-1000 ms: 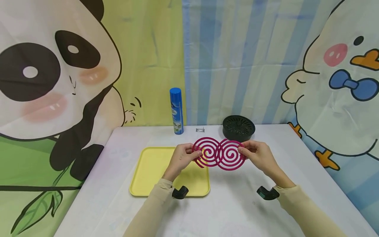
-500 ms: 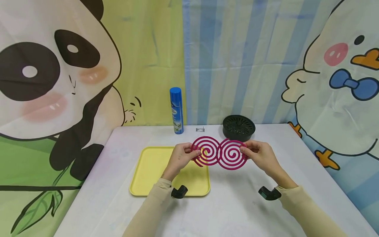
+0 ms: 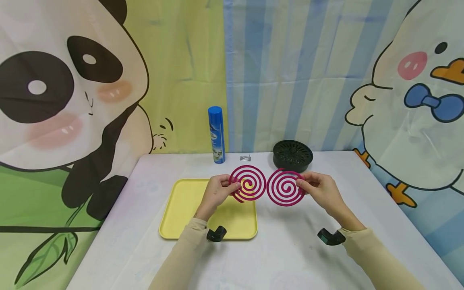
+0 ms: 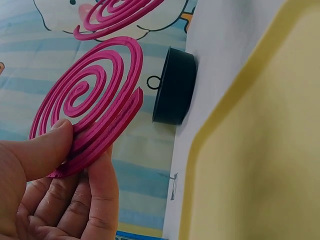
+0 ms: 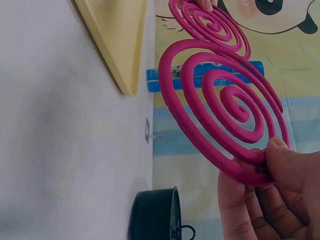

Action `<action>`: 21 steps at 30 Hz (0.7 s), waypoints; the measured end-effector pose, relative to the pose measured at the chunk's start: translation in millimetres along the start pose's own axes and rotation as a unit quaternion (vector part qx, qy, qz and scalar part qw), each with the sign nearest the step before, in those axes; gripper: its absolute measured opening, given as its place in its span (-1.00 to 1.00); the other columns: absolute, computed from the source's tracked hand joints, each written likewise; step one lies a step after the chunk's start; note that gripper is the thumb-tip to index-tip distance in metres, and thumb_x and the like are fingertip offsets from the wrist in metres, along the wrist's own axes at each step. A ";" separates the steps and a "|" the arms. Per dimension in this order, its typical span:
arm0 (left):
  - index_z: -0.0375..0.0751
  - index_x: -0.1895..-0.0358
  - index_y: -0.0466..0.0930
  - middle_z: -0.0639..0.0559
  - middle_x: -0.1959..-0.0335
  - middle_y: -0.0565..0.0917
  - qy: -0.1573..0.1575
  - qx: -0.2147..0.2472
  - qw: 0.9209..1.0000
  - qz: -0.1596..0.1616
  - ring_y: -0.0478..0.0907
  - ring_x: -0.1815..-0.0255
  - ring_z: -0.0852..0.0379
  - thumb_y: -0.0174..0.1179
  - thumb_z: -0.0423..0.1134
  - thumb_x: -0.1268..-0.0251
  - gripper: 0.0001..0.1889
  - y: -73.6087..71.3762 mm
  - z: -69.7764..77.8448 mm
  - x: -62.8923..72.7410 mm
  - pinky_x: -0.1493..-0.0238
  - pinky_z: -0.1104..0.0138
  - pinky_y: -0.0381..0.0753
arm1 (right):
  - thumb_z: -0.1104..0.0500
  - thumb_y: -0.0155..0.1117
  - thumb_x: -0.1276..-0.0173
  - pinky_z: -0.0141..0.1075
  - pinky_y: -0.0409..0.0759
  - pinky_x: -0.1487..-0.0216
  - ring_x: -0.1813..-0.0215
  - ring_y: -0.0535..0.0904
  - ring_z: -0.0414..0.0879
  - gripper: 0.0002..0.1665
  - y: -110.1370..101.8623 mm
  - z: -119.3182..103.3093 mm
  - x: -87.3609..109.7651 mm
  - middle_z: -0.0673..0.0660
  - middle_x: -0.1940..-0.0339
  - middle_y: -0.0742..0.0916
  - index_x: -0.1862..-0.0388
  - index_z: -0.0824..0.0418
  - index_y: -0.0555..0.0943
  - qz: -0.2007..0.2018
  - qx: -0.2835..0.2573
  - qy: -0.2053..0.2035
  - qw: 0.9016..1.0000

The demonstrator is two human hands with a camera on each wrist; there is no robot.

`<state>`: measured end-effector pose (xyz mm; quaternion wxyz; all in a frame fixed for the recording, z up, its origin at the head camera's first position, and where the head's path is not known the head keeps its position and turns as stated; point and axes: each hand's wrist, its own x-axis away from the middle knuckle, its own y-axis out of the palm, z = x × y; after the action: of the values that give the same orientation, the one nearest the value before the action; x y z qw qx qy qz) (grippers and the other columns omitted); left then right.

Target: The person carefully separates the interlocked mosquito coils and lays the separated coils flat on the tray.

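Two magenta mosquito coils are held up above the table, side by side with a narrow gap between them in the head view. My left hand [image 3: 216,192] pinches the left mosquito coil [image 4: 131,65] at its outer edge, thumb on the near face and fingers behind. The right mosquito coil [image 5: 186,85] is pinched the same way by my right hand [image 3: 322,189], at its right edge. Beneath the left hand lies a yellow tray [image 3: 174,209]. Behind the right coil stands a round black coil holder [image 3: 293,155] with a slotted lid, and a small wire ring shows on it in the wrist views.
A blue spray can [image 3: 216,137] stands upright at the back of the white table [image 3: 282,257]. Beside it lies a small flat metal stand [image 3: 245,158]. Printed curtains hang right behind the table's far edge.
The two coils overlapped a second ago and now are apart. My left hand has moved left with its coil, and my right hand slightly right with the other.
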<state>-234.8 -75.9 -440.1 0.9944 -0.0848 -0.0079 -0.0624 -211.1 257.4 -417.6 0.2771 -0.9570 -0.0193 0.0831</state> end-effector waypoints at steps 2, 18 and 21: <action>-0.30 0.13 0.71 -0.13 0.25 0.81 0.000 0.000 1.000 0.001 0.77 0.27 0.12 0.37 -0.25 -0.32 -0.81 -0.5 -0.5 -0.1 0.14 0.31 0.79 | 0.05 0.36 -0.42 -0.40 0.76 0.16 0.23 0.76 -0.07 -0.63 0.5 0.2 0.0 0.27 0.12 0.79 -0.03 0.30 0.65 0.000 -0.001 0.002 1.000; -0.30 0.15 0.71 -0.12 0.26 0.81 -0.004 0.009 1.000 0.002 0.77 0.29 0.13 0.38 -0.27 -0.31 -0.83 -11.1 -4.2 3.6 0.15 0.32 0.79 | 0.04 0.36 -0.43 -0.41 0.76 0.17 0.24 0.76 -0.09 -0.62 6.9 -1.6 -0.8 0.26 0.14 0.79 -0.02 0.31 0.65 -0.003 -0.002 0.000 1.000; -0.31 0.14 0.71 -0.14 0.25 0.80 -0.004 0.011 1.000 0.005 0.77 0.27 0.10 0.37 -0.26 -0.32 -0.82 -13.9 -3.9 5.8 0.14 0.30 0.79 | 0.03 0.34 -0.44 -0.41 0.76 0.17 0.25 0.76 -0.11 -0.61 8.1 -2.1 -1.7 0.26 0.14 0.79 -0.02 0.32 0.65 -0.006 -0.006 0.000 1.000</action>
<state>-230.7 -90.9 -441.5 0.9955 -0.0743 -0.0118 -0.0574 -212.5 249.3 -419.9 0.2716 -0.9586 -0.0256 0.0816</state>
